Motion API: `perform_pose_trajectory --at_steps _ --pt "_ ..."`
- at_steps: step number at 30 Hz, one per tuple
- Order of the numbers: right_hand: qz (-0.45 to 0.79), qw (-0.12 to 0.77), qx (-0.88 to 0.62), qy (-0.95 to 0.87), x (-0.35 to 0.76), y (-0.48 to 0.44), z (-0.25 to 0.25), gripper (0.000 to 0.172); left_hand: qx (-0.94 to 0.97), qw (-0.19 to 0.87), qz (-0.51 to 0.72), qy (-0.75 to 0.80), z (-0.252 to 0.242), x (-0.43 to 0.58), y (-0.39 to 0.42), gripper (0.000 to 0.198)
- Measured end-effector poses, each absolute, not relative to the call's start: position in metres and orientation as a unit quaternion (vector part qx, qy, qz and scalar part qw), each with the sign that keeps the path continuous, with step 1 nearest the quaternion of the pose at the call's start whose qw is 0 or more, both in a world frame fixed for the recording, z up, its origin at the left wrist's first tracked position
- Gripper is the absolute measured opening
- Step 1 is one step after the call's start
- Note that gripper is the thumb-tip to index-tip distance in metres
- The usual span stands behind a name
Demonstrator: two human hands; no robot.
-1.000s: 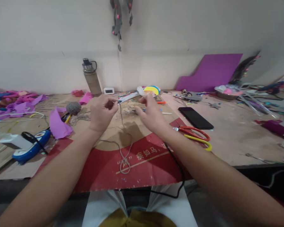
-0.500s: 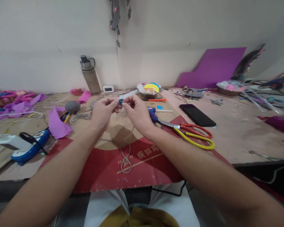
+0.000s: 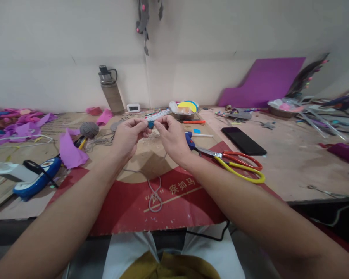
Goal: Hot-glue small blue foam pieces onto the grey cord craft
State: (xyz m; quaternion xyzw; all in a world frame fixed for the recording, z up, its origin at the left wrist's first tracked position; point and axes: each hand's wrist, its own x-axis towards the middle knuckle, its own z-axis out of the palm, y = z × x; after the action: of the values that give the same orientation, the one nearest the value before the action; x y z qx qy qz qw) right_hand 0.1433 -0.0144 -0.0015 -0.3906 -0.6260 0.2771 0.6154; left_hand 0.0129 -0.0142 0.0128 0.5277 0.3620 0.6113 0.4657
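Both my hands meet above the middle of the cardboard sheet [image 3: 177, 209]. My left hand [image 3: 128, 136] and my right hand [image 3: 171, 138] are closed in pinches on a small blue piece [image 3: 150, 124] held between their fingertips. A grey yarn strand [image 3: 156, 195] hangs down from the hands and loops on the red part of the cardboard. A blue glue gun [image 3: 189, 140] lies just right of my right hand. Red and yellow scissors [image 3: 237, 166] rest beside it.
A grey yarn ball [image 3: 89, 129] and purple felt scraps [image 3: 70, 148] lie at left, near a blue device [image 3: 36, 178]. A water bottle [image 3: 110, 91] stands at the wall. A black phone [image 3: 243, 141], a purple sheet [image 3: 261, 83] and craft clutter fill the right.
My right hand has moved left to meet my left hand, uncovering the glue gun and scissors. Both hands now pinch the small blue piece together.
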Motion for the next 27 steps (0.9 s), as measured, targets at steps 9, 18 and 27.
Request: perform_pose_trajectory --at_steps 9,18,27 --pt "0.235 0.61 -0.408 -0.637 0.145 -0.0158 -0.0008 0.013 0.541 0.463 0.608 0.351 0.0148 0.0149 -0.0173 0.006" --pt "0.234 0.601 -0.421 -0.638 0.1468 -0.0195 0.003 0.012 0.551 0.476 0.582 0.361 0.0163 0.0141 -0.0181 0.006" --pt "0.319 0.579 -0.395 -0.638 0.1526 -0.0155 0.0054 0.012 0.552 0.519 0.562 0.331 0.0155 0.0095 -0.0152 0.009"
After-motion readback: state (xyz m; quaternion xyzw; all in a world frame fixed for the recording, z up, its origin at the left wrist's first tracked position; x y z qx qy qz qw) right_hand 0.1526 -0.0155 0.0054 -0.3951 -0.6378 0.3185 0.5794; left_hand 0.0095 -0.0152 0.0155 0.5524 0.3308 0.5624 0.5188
